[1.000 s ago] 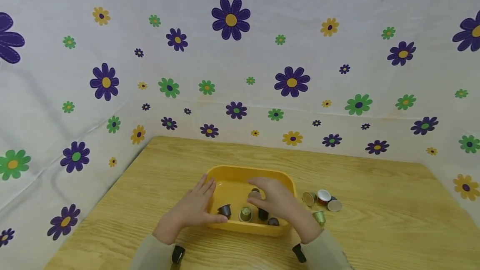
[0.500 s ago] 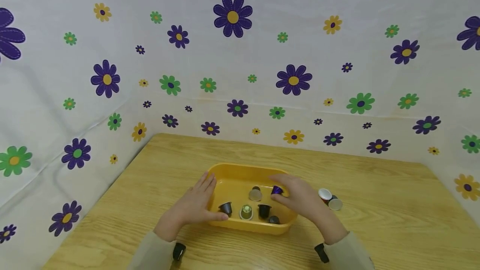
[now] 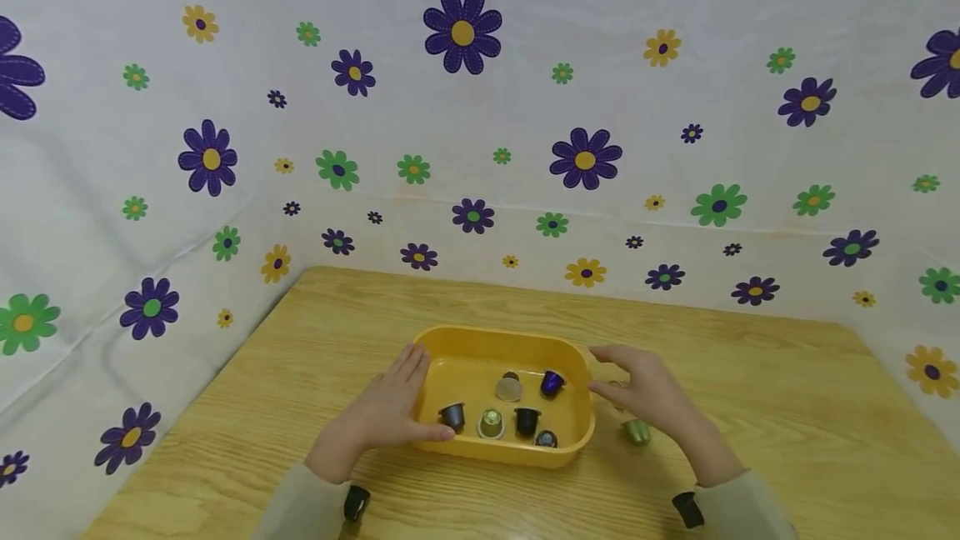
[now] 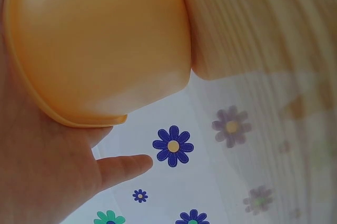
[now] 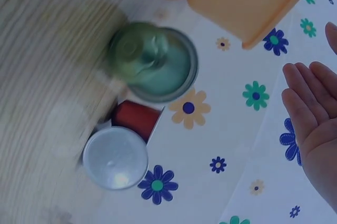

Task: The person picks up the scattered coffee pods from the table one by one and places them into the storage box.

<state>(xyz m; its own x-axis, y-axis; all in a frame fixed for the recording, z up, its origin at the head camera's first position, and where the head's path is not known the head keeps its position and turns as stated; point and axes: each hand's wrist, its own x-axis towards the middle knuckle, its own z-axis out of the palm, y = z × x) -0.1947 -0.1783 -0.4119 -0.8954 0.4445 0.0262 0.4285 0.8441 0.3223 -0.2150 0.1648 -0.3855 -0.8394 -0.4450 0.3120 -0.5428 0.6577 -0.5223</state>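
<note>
From my post I have the left hand (image 3: pixel 381 417) at the left end of a yellow, round-cornered rectangular tray (image 3: pixel 517 452), its grip spread wide: the fingers lie straight along that end and the thumb stretches along the near rim, touching without curling round. My right hand (image 3: pixel 648 390) hangs just off the tray's right end, thumb and forefinger well apart, its grip holding nothing.

Six small capsules sit inside the tray on the worktop (image 3: pixel 337 315). Toward the far side I count a brown one with a beige lid (image 3: pixel 509 389) and a shiny purple one (image 3: pixel 552 383); along the near side, a dark grey one (image 3: pixel 452 416), a pale green-gold one (image 3: pixel 491 423), a black one (image 3: pixel 527 420) and a smaller-looking grey one (image 3: pixel 547 439).

Outside, a light green capsule (image 3: pixel 637 432) lies below the right hand. My right wrist view adds a red capsule (image 5: pixel 138 118) with a white round lid (image 5: pixel 116 158) overlapping it.
</note>
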